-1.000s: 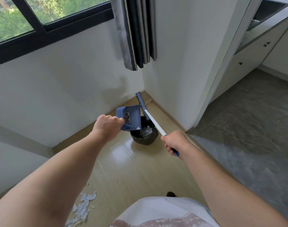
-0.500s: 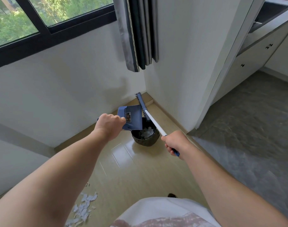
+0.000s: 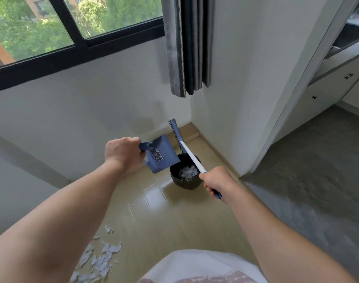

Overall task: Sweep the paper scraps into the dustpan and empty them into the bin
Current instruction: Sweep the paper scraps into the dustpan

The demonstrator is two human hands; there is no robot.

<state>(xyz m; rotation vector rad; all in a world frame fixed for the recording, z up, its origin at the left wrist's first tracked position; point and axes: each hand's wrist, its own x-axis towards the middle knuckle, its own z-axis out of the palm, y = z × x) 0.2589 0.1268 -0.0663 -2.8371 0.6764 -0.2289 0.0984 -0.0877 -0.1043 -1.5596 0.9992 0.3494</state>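
Note:
My left hand [image 3: 121, 152] grips the handle of a blue dustpan [image 3: 161, 154], which hangs tilted just left of and above the black bin [image 3: 186, 182]. White paper scraps [image 3: 187, 172] lie inside the bin. My right hand [image 3: 215, 180] holds the white shaft of a blue brush [image 3: 175, 131], whose head points up toward the wall corner beyond the bin. A pile of loose paper scraps [image 3: 101, 260] lies on the wooden floor at the bottom left, by my left arm.
White walls meet in a corner behind the bin, under a dark curtain [image 3: 187, 45] and a black-framed window [image 3: 76, 43]. To the right a grey floor [image 3: 309, 180] runs along white cabinets [image 3: 327, 90]. My white clothing fills the bottom centre.
The dustpan has swung left and back from over the bin, now showing its underside. My left hand rose and turned. The brush and my right hand have hardly moved.

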